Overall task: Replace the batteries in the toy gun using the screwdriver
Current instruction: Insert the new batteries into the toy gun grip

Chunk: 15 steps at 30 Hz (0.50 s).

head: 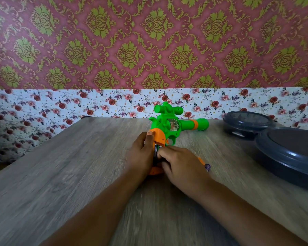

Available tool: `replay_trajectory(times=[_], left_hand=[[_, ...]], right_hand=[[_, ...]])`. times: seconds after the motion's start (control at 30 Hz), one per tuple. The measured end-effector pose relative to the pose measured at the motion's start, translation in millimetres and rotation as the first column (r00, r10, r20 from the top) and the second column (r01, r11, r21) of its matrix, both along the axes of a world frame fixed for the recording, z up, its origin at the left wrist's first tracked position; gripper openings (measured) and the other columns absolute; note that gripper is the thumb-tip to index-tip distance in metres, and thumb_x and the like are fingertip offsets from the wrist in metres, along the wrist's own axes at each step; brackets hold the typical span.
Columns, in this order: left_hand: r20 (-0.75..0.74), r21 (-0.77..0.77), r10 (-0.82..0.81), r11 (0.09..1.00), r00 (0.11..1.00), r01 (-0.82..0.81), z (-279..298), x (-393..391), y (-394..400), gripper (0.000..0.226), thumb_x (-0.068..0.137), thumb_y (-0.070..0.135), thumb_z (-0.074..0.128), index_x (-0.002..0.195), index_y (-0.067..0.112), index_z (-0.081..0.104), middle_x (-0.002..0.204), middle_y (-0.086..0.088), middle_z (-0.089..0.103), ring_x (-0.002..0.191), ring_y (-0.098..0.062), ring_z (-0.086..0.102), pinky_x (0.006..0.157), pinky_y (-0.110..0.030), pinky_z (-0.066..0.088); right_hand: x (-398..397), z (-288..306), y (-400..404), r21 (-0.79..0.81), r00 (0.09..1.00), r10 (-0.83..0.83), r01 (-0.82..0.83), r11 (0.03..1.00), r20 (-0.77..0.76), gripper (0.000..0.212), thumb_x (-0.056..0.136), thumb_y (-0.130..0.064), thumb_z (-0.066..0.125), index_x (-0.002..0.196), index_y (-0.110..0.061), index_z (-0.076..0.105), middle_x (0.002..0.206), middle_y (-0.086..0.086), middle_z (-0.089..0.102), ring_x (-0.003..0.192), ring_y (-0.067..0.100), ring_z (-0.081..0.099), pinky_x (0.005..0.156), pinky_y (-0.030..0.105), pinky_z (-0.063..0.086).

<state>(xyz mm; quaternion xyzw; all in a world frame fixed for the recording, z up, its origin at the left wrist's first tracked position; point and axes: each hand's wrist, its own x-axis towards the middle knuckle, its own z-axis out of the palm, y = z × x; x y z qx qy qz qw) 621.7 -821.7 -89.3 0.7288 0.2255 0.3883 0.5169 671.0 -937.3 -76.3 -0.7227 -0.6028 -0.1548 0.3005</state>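
Two dark round containers [290, 153] crowd the table's [60, 174] right side, near enough to catch an elbow; the toy gun [169, 125] lies mid-table, its orange grip gripped by the left hand [140, 153]; the right hand [181, 164] curls over the opened grip, pinching a battery [156, 153] that could slip or seat reversed; another small piece [207, 167] beside it might roll off.

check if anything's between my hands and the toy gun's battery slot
Nothing visible is. The left hand grips the orange handle of the toy gun, and the right hand has its fingers at the open battery slot.
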Motion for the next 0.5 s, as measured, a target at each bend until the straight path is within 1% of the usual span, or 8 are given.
replay_trajectory(times=[0.07,0.13,0.2,0.27,0.3,0.37,0.43,0.5], left_hand=[[0.004,-0.023,-0.041,0.999,0.999,0.041,-2,1,-1,0.037,0.093,0.054,0.035,0.089,0.027,0.060,0.088,-0.006,0.068,0.087,-0.027,0.065,0.082,-0.056,0.052],[-0.011,-0.014,-0.047,0.999,0.999,0.047,-2,0,-2,0.038,0.092,0.058,0.032,0.089,0.035,0.061,0.094,-0.003,0.069,0.092,-0.023,0.066,0.084,-0.053,0.053],[-0.007,0.032,-0.022,0.999,1.000,0.022,-1,-1,-5,0.044,0.099,0.049,0.026,0.093,0.027,0.063,0.094,-0.003,0.069,0.091,-0.020,0.064,0.083,-0.041,0.052],[-0.016,0.065,-0.009,0.998,1.000,0.010,2,-3,-10,0.048,0.100,0.044,0.021,0.098,0.020,0.063,0.092,0.001,0.066,0.087,-0.014,0.061,0.073,-0.026,0.046],[-0.031,0.069,0.002,0.998,1.000,0.000,5,-4,-14,0.047,0.101,0.042,0.021,0.098,0.021,0.062,0.088,0.005,0.061,0.082,-0.010,0.057,0.067,-0.020,0.042],[-0.047,0.073,0.015,0.997,0.999,-0.012,6,-5,-21,0.038,0.102,0.036,0.024,0.088,0.023,0.058,0.074,0.011,0.050,0.068,-0.002,0.048,0.055,-0.006,0.034],[-0.043,0.136,-0.029,0.990,0.999,0.034,6,-3,-23,0.033,0.102,0.033,0.030,0.091,0.020,0.059,0.072,0.010,0.051,0.068,-0.005,0.049,0.054,0.000,0.033],[-0.050,0.190,-0.103,0.975,0.993,0.111,5,-1,-22,0.034,0.093,0.035,0.034,0.101,0.017,0.062,0.080,0.002,0.061,0.075,-0.010,0.054,0.057,-0.005,0.036]], right_hand=[[2,-2,5,0.011,0.998,-0.047,0.046,0.999,0.030,0.021,0.081,-0.005,0.051,0.098,-0.014,0.060,0.095,0.008,0.064,0.090,0.028,0.057,0.068,0.034,0.040],[2,-2,7,0.034,0.997,-0.075,0.074,0.997,0.029,0.019,0.076,-0.011,0.050,0.093,-0.015,0.060,0.092,0.007,0.065,0.088,0.030,0.058,0.066,0.033,0.041],[3,-3,7,0.066,0.993,-0.116,0.116,0.991,-0.003,0.004,0.075,-0.020,0.051,0.078,-0.018,0.053,0.086,0.007,0.064,0.084,0.031,0.059,0.061,0.031,0.037],[6,-2,7,0.069,0.981,-0.181,0.186,0.980,-0.068,0.017,0.079,-0.027,0.058,0.070,-0.022,0.044,0.083,0.007,0.063,0.082,0.030,0.058,0.061,0.028,0.030],[9,-2,8,0.083,0.967,-0.227,0.236,0.968,-0.112,0.024,0.079,-0.031,0.061,0.066,-0.022,0.042,0.080,0.008,0.063,0.081,0.030,0.058,0.060,0.028,0.030],[16,0,8,0.112,0.924,-0.318,0.346,0.931,-0.210,0.038,0.078,-0.038,0.064,0.058,-0.017,0.040,0.073,0.008,0.063,0.078,0.031,0.059,0.058,0.029,0.030],[24,-2,8,0.125,0.890,-0.344,0.394,0.911,-0.299,0.045,0.078,-0.043,0.065,0.052,-0.019,0.037,0.070,0.009,0.063,0.077,0.032,0.060,0.057,0.030,0.030],[27,-6,9,0.103,0.888,-0.323,0.374,0.922,-0.328,0.045,0.080,-0.044,0.064,0.052,-0.020,0.038,0.068,0.009,0.061,0.077,0.033,0.060,0.057,0.031,0.033]])
